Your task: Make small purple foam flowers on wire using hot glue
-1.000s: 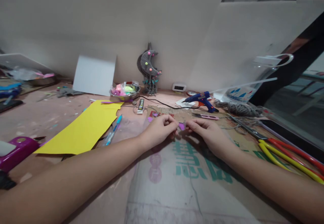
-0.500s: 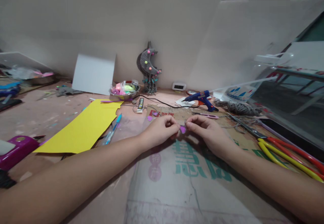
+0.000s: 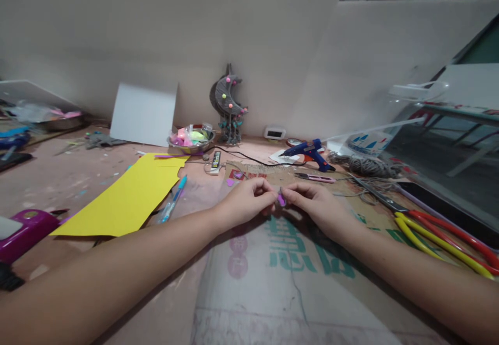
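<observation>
My left hand (image 3: 247, 200) and my right hand (image 3: 315, 202) meet fingertip to fingertip over a flattened cardboard sheet (image 3: 288, 277) with green print. Between them both hands pinch a small purple paper piece (image 3: 281, 198). The fingers of each hand are curled and closed on it. Both forearms stretch in from the bottom corners and rest low over the table. A few more purple scraps (image 3: 231, 182) lie just beyond my left hand.
A yellow paper sheet (image 3: 128, 197) and a blue pen (image 3: 174, 199) lie left. Behind are a bowl of coloured bits (image 3: 192, 140), a moon ornament (image 3: 228, 103), a blue glue gun (image 3: 310, 153), a pink cutter (image 3: 315, 178), twine (image 3: 364, 166). Red and yellow long handles (image 3: 440, 238) lie right, a magenta tool (image 3: 23, 230) far left.
Both hands have stayed together on the purple piece, shifting only slightly; the piece has turned a little between the fingertips. A dark figure at the upper right has left the view.
</observation>
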`<action>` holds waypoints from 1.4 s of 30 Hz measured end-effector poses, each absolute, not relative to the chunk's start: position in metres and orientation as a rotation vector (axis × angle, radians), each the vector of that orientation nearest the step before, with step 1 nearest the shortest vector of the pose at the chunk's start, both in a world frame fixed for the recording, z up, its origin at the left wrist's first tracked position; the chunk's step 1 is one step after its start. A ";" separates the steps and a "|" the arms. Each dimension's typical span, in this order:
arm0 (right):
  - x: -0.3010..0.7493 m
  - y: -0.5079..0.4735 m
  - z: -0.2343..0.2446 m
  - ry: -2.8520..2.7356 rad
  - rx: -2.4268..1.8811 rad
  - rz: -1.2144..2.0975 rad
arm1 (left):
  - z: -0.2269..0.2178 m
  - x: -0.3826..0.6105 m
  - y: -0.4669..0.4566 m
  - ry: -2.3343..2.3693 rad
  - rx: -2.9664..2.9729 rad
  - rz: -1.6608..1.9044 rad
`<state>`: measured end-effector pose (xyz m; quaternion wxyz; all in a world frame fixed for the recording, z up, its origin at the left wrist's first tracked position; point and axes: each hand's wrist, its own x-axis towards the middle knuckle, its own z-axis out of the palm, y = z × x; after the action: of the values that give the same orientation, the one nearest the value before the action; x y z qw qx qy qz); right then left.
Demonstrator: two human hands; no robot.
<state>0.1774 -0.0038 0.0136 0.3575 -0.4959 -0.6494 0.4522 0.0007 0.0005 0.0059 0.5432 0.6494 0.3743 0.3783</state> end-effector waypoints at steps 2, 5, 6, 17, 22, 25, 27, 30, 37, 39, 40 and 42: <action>0.178 -0.005 0.014 -1.667 -1.314 1.169 | 0.007 0.001 0.000 0.888 1.548 0.895; 0.177 -0.006 0.017 -1.655 -1.313 1.135 | 0.007 0.000 0.001 0.903 1.585 0.897; 0.177 -0.006 0.018 -1.660 -1.305 1.117 | 0.007 0.000 0.001 0.903 1.595 0.902; 0.180 -0.003 0.011 -1.548 -1.235 1.232 | 0.002 0.000 0.002 0.881 1.590 0.939; 0.179 -0.002 0.017 -1.595 -1.263 1.143 | 0.001 0.001 0.006 0.886 1.475 1.039; 0.177 -0.003 0.019 -1.665 -1.275 1.105 | 0.001 0.001 0.009 0.894 1.468 1.054; 0.177 -0.002 0.018 -1.706 -1.266 1.092 | 0.001 0.001 0.009 0.895 1.472 1.057; 0.177 -0.002 0.016 -1.730 -1.269 1.070 | 0.001 0.002 0.009 0.893 1.444 1.063; 0.178 -0.006 0.019 -1.654 -1.296 1.055 | -0.001 0.001 0.007 0.891 1.519 1.030; 0.178 -0.007 0.021 -1.622 -1.312 1.074 | -0.002 0.001 0.007 0.903 1.569 1.010; 0.178 -0.007 0.021 -1.609 -1.319 1.072 | -0.002 0.000 0.006 0.910 1.590 0.999; 0.178 -0.007 0.022 -1.597 -1.322 1.062 | -0.003 0.000 0.005 0.924 1.637 0.975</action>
<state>0.1776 -0.0074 0.0217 0.3948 -0.5215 -0.6298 0.4190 -0.0002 0.0047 -0.0028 0.4898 0.6738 0.3806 0.4015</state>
